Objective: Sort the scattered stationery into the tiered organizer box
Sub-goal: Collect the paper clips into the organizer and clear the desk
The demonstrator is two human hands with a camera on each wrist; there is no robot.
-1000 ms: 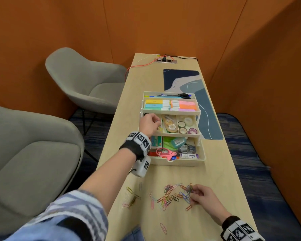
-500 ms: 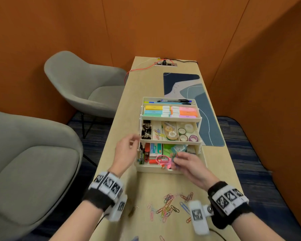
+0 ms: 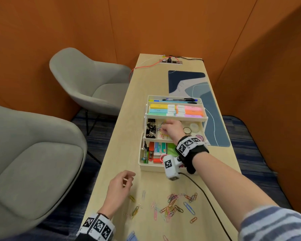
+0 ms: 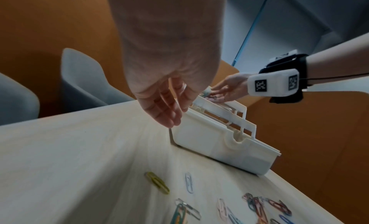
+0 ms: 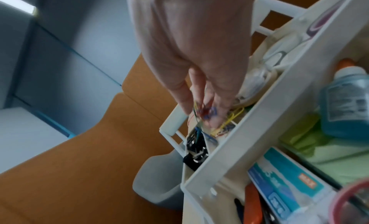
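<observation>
The white tiered organizer box (image 3: 151, 168) stands open mid-table. My right hand (image 3: 164, 127) reaches into its middle tier and pinches several coloured paper clips (image 5: 203, 113) over the clip compartment, beside the black binder clips (image 3: 150, 130). In the right wrist view, the right hand (image 5: 199, 117) has thumb and fingers closed on the bunch. My left hand (image 3: 129, 178) hovers over the table left of the box front, fingers relaxed and holding nothing; the left wrist view shows the left hand (image 4: 169, 117) close to the organizer's corner (image 4: 209, 140). Several loose paper clips (image 3: 172, 204) lie scattered near me.
Highlighters (image 3: 175, 110) and pens (image 3: 179, 100) fill the upper tiers, tape rolls (image 3: 193, 126) the middle, boxes and glue the bottom. A blue desk mat (image 3: 208, 105) lies right of the box. Grey chairs (image 3: 87, 84) stand left. A camera cable (image 3: 203, 193) crosses the table.
My right hand rose from the box's front into the middle tier with a bunch of clips. My left hand drew back from the box toward the scattered clips.
</observation>
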